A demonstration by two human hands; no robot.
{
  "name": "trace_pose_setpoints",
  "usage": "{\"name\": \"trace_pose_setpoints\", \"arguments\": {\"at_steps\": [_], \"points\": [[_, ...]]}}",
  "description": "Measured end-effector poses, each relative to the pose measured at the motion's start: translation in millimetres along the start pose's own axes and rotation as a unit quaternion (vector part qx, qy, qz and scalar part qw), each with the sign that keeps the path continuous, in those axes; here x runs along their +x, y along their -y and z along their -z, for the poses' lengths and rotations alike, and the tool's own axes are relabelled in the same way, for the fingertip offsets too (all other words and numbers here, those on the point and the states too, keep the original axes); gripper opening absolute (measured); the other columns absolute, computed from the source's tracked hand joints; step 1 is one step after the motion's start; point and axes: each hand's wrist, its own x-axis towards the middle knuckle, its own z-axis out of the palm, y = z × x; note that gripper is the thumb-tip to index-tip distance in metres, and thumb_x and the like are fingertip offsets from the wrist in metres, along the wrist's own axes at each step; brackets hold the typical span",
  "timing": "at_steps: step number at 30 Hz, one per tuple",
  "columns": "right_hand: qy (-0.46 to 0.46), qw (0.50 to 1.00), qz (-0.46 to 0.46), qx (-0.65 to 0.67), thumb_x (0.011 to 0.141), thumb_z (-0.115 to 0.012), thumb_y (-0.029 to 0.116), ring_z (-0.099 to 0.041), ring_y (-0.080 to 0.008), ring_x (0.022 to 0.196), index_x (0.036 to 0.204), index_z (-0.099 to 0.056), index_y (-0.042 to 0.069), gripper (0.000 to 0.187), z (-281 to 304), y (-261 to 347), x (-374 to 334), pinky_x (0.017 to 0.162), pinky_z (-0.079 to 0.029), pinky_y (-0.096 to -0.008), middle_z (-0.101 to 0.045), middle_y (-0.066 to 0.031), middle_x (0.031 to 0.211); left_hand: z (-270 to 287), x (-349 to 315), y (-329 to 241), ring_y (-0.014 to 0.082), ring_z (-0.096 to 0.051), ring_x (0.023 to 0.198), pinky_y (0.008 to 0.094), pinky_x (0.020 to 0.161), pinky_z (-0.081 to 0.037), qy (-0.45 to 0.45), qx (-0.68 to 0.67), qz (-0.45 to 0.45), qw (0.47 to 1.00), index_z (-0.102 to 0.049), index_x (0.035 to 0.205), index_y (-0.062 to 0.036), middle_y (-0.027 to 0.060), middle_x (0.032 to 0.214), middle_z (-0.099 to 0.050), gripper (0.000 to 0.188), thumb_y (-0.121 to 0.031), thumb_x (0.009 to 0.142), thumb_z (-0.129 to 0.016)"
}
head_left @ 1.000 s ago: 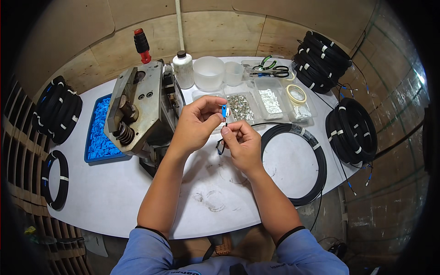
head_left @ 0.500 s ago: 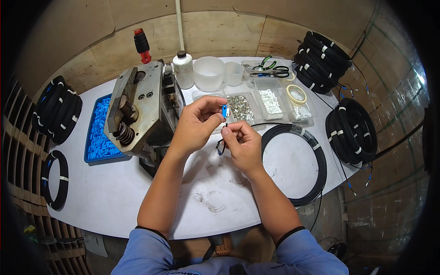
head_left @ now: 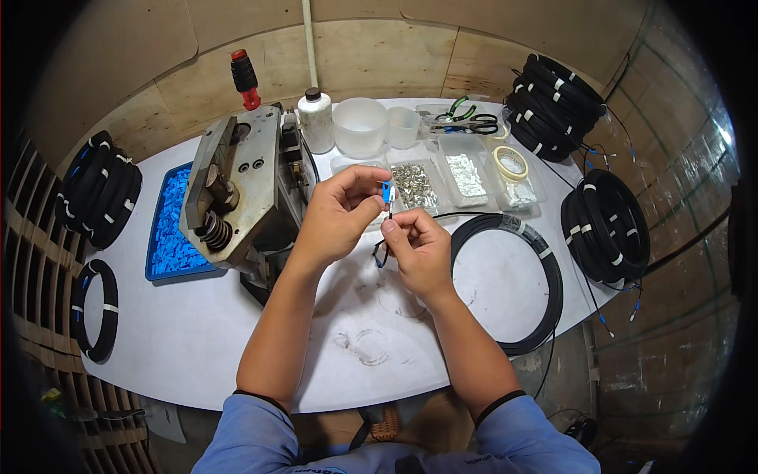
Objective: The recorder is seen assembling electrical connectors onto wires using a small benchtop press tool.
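Watching from the head cam: my left hand [head_left: 335, 217] pinches a small blue connector [head_left: 386, 192] between thumb and fingertips, held up over the white table [head_left: 197, 332] just in front of the trays. My right hand [head_left: 418, 253] is closed on the thin black cable end [head_left: 389, 212], thumb and forefinger gripping it right below the connector, the two parts touching or nearly so; I cannot tell if the cable is seated inside. Risks as I judge them: the cable tip is fine and could bend or miss the connector's opening if the hands are not lined up; the connector is tiny and could slip out of the pinch and drop onto the table or off its edge; the loose cable trailing to the big black coil [head_left: 513, 284] lying flat at the right could snag and tug the end out. Counts: one connector in hand, one flat coil on the table, one metal press machine [head_left: 237, 186] at left, one blue tray of blue parts [head_left: 170, 229], one white bottle [head_left: 316, 120], two translucent cups [head_left: 360, 126], one tape roll [head_left: 511, 162], several clear trays of small metal pieces [head_left: 414, 186], one red-handled tool [head_left: 245, 79], cutters [head_left: 466, 120] behind, and four bundles of tied black coils [head_left: 604, 225] around the table rim, two per side.
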Motion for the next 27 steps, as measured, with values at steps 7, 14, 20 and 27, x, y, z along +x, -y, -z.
{"name": "trace_pose_setpoints", "arguments": {"at_steps": [7,14,20,27], "points": [[-0.008,1.0,-0.002,-0.012,0.092,-0.067,0.017,-0.053,-0.003,0.061,0.089,-0.062,0.002,0.016,-0.3,-1.1,0.1,0.057,-0.043,-0.0199,-0.06,0.0013,0.067,0.4,0.4,0.8,0.0102,-0.061,0.089,0.0276,0.085,-0.05,0.005,-0.011,-0.004,1.0,-0.062,0.113,0.0014,0.0047,0.097,-0.066,0.028,0.005,0.085,-0.061],[-0.009,1.0,0.007,-0.006,0.093,-0.067,0.017,-0.053,-0.0033,0.061,0.089,-0.062,0.001,0.016,-0.5,-0.4,-0.2,0.057,-0.043,-0.0199,-0.06,0.001,0.067,1.6,0.2,-0.1,0.01,-0.06,0.09,0.0264,0.085,-0.051,0.012,-0.016,-0.001,1.0,-0.062,0.112,0.0007,0.0037,0.097,-0.064,0.028,0.004,0.085,-0.063],[-0.01,1.0,0.01,-0.008,0.093,-0.066,0.015,-0.053,-0.0033,0.061,0.089,-0.062,0.001,0.015,-0.7,0.7,0.1,0.057,-0.043,-0.02,-0.059,0.0015,0.067,-0.4,0.0,0.6,0.0074,-0.061,0.087,0.0244,0.082,-0.051,0.001,-0.011,-0.007,1.0,-0.063,0.112,0.0016,0.0032,0.095,-0.066,0.027,0.001,0.085,-0.064],[-0.008,1.0,0.002,-0.009,0.092,-0.066,0.015,-0.053,-0.0033,0.061,0.089,-0.062,0.001,0.015,0.7,0.8,0.1,0.057,-0.043,-0.0201,-0.059,0.0016,0.067,0.3,0.6,-0.2,0.0081,-0.062,0.087,0.0246,0.082,-0.051,0.008,0.0,-0.009,1.0,-0.064,0.113,0.0014,0.0034,0.094,-0.066,0.029,0.004,0.084,-0.062]]}}
